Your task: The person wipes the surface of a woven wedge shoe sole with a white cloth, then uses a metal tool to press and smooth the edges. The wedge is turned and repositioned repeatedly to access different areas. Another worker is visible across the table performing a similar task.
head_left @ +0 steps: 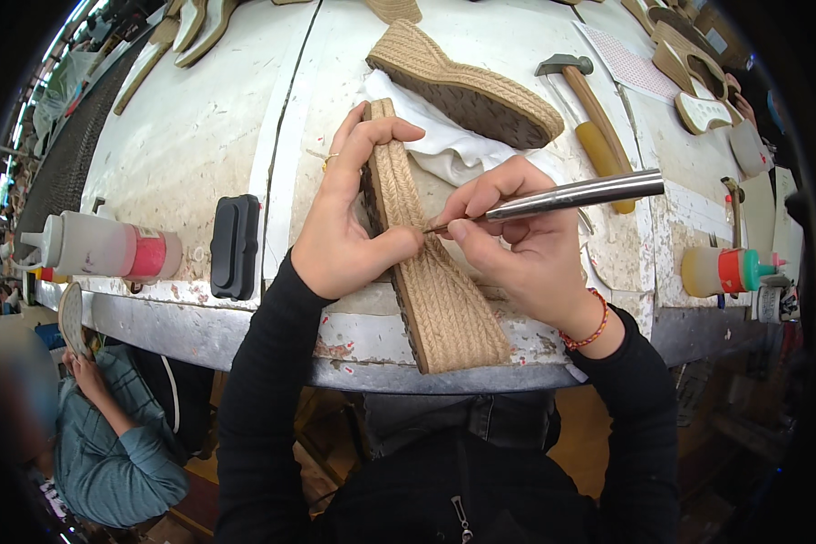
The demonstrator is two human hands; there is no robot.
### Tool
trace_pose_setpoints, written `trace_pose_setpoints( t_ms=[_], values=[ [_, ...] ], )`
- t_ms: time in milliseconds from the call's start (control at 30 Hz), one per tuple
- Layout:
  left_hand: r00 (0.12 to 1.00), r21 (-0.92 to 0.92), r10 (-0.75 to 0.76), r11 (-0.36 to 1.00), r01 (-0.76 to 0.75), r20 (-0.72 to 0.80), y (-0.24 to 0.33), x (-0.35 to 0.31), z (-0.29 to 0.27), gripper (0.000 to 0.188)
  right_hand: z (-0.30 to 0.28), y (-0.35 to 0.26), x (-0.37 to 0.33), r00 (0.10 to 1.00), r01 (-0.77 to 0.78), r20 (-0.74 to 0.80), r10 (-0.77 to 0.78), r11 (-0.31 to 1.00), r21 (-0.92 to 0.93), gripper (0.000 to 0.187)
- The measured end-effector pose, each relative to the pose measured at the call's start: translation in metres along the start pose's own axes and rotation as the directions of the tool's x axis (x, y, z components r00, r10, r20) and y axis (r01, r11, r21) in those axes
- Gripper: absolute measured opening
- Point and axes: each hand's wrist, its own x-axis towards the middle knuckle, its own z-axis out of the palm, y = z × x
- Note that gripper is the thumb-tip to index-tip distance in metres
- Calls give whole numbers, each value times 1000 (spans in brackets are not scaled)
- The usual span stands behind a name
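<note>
A rope-covered wedge sole [453,317] stands on its side near the table's front edge, its thick end towards me. My left hand [346,222] is closed round its far half, fingers over the far end and thumb pressed on the braided side. In a pinch grip, my right hand [539,254] holds a slim awl-like tool with a shiny metal handle [580,194]. The thin tip meets the rope braid beside my left thumb; whether it goes in cannot be seen. Just beyond, a second wedge sole [467,72] lies partly on a white cloth [458,161].
To the right lie a hammer [598,113], a yellow-handled tool [605,168] and a squeeze bottle [716,272]. At left are another bottle [100,245] and a black case [234,245]. More shoes [204,32] line the far side. A person [113,444] sits at left holding a sole.
</note>
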Motion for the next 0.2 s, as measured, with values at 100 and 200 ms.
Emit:
trace_pose_setpoints(
  t_ms=[100,200],
  values=[
    [1000,-26,-2,1000,2,7,-1,1,-1,62,-6,4,1,997,-78,21,76,982,171,21],
    [998,-66,-56,996,56,7,0,1,0,61,-8,1,2,973,-223,0,233,931,290,20]
  ],
)
